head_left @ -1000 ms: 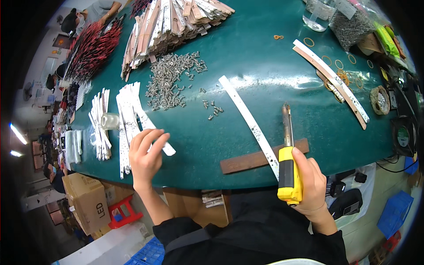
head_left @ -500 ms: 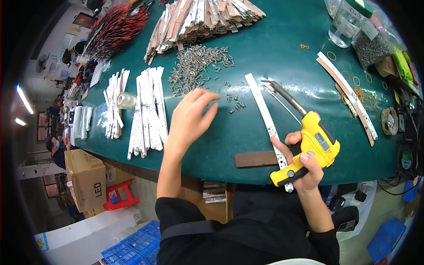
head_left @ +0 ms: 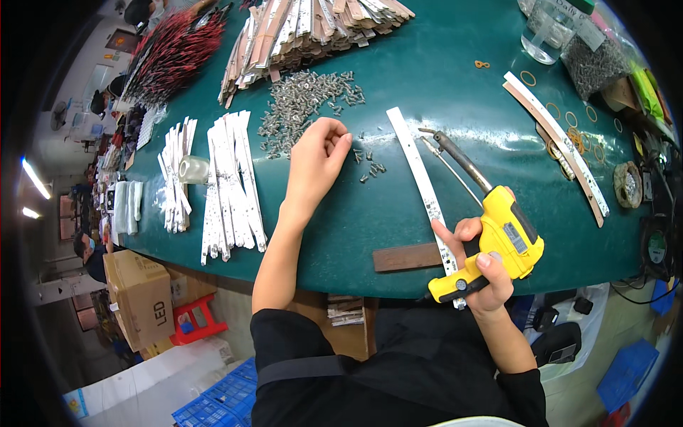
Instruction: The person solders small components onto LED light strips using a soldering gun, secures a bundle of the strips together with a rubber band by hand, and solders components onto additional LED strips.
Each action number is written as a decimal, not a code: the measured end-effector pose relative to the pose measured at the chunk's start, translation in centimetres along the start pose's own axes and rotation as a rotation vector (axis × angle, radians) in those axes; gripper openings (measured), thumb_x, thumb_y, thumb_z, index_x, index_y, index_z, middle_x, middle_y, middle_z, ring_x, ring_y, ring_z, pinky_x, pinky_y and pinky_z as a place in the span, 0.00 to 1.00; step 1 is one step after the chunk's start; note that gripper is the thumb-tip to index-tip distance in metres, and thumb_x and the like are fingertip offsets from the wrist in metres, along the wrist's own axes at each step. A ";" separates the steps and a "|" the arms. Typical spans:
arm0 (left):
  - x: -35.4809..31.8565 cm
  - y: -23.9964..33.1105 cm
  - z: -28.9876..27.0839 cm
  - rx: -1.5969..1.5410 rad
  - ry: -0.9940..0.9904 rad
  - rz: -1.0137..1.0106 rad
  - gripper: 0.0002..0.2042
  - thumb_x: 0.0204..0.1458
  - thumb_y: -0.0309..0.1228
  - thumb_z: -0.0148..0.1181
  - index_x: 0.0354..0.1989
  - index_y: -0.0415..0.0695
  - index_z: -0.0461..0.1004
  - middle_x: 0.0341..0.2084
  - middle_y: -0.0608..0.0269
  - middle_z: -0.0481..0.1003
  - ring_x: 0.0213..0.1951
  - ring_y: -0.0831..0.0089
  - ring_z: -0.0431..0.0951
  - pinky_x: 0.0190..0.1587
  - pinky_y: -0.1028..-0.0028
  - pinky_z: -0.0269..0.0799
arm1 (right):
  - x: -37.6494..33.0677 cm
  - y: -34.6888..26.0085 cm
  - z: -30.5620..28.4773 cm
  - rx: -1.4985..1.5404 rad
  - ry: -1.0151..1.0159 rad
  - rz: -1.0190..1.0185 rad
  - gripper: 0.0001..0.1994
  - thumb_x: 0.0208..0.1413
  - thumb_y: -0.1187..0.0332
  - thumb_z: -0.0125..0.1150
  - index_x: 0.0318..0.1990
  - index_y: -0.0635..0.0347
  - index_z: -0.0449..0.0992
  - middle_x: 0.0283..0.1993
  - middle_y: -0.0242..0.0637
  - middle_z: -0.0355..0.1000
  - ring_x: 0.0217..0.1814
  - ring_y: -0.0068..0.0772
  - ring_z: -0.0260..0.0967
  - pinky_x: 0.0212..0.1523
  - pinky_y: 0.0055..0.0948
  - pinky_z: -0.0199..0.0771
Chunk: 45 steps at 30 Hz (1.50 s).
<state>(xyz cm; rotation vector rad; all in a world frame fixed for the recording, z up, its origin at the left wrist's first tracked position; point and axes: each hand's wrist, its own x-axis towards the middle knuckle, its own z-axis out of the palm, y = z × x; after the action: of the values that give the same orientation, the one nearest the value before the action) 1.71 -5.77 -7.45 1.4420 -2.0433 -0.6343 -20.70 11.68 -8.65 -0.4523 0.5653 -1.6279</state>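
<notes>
My right hand (head_left: 494,290) grips a yellow soldering gun (head_left: 514,231), its dark barrel and thin feed tube slanting up and left. Under that hand's fingers lies a narrow white LED strip board (head_left: 416,162), partly resting on a dark brown bar (head_left: 405,257). My left hand (head_left: 318,160) hovers with curled fingers and the thumb drawn in, beside a heap of small metal screw-like parts (head_left: 292,107). Whatever it holds, if anything, is hidden. A few loose parts (head_left: 372,169) lie between the left hand and the strip.
White strips (head_left: 231,188) lie at left with a small clear jar (head_left: 193,169). Bundled strips (head_left: 306,32) and red-black wires (head_left: 174,57) sit at the back. At right are longer strips (head_left: 558,142), rubber bands (head_left: 571,119), a clear container (head_left: 546,35) and a tape roll (head_left: 627,185).
My left hand's fingers have gone from spread to curled in, beside the heap. The view has shifted slightly; the right hand keeps its grip on the soldering gun.
</notes>
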 end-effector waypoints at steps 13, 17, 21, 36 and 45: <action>-4.5 5.5 4.2 -0.344 -0.257 0.201 0.07 0.49 0.21 0.61 0.36 0.40 0.74 0.28 0.61 0.74 0.29 0.72 0.78 0.33 0.75 0.75 | 0.3 -0.5 1.2 0.002 0.180 0.075 0.23 0.44 0.67 0.57 0.47 0.70 0.62 0.40 0.40 0.61 0.48 0.31 0.62 0.70 0.62 0.50; -4.5 5.4 4.7 -0.229 -0.235 0.290 0.07 0.48 0.20 0.61 0.35 0.40 0.73 0.26 0.62 0.73 0.27 0.70 0.76 0.32 0.73 0.74 | 0.5 -0.4 1.2 -0.015 0.182 0.084 0.23 0.44 0.66 0.57 0.46 0.70 0.62 0.39 0.40 0.60 0.48 0.31 0.61 0.70 0.63 0.48; -4.5 5.2 4.9 -0.180 -0.214 0.337 0.07 0.46 0.20 0.61 0.34 0.41 0.73 0.26 0.62 0.72 0.27 0.67 0.75 0.31 0.71 0.73 | 0.5 -0.4 1.0 -0.027 0.178 0.088 0.24 0.44 0.65 0.57 0.47 0.70 0.61 0.39 0.40 0.59 0.48 0.32 0.61 0.70 0.63 0.47; -4.6 5.1 5.0 0.187 -0.118 0.687 0.10 0.38 0.18 0.65 0.32 0.40 0.75 0.29 0.62 0.73 0.27 0.68 0.75 0.28 0.72 0.72 | 0.3 -1.3 1.4 0.059 0.137 0.093 0.26 0.46 0.66 0.56 0.52 0.69 0.59 0.42 0.40 0.60 0.51 0.34 0.59 0.71 0.60 0.50; -4.6 4.9 4.8 -0.122 -0.125 0.430 0.10 0.41 0.23 0.64 0.33 0.42 0.73 0.30 0.61 0.71 0.30 0.64 0.74 0.31 0.69 0.73 | -2.5 -8.1 1.2 -0.540 0.119 0.128 0.47 0.42 0.66 0.68 0.70 0.62 0.47 0.30 0.45 0.71 0.27 0.28 0.69 0.28 0.23 0.70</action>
<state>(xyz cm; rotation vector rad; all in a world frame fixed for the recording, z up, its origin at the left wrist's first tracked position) -3.64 0.40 -8.55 0.8709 -2.2711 -0.6620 -26.06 14.76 -2.75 -0.6996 1.1109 -1.3742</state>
